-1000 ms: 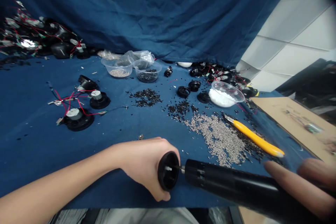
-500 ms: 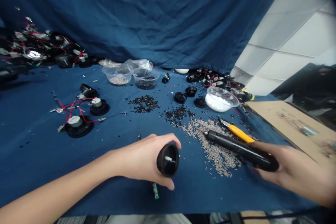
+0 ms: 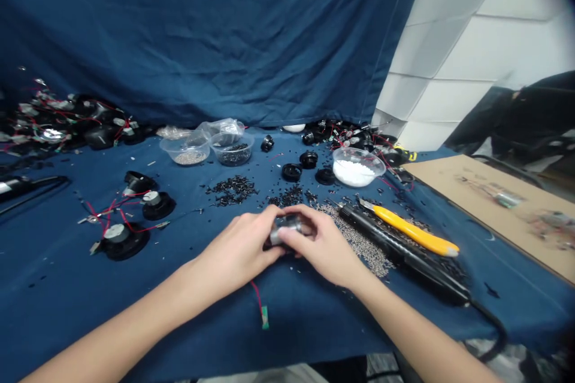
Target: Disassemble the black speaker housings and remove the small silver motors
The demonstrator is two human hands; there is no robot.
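Observation:
Both hands meet at the middle of the blue cloth around one small part. My left hand (image 3: 245, 245) is wrapped round the left side of a black housing with a silvery motor (image 3: 286, 230). On its right side, my right hand (image 3: 326, 245) grips the same part, thumb on the silvery piece. Fingers hide most of the housing. A red wire with a small green board (image 3: 265, 317) hangs below my left hand. The black electric screwdriver (image 3: 399, 254) lies right of my right hand, beside a yellow cutter (image 3: 415, 232).
Small silver screws (image 3: 366, 245) and black screws (image 3: 233, 190) lie loose. Behind stand clear bowls of silver screws (image 3: 191, 158), black screws (image 3: 233, 157) and white grease (image 3: 354, 172). Wired motor parts (image 3: 119, 239) sit left; cardboard (image 3: 453, 170) lies right.
My right hand has let go of the screwdriver, which now rests on the cloth, and has moved left to grip the part with my left hand. The housing has been tilted. The view has shifted.

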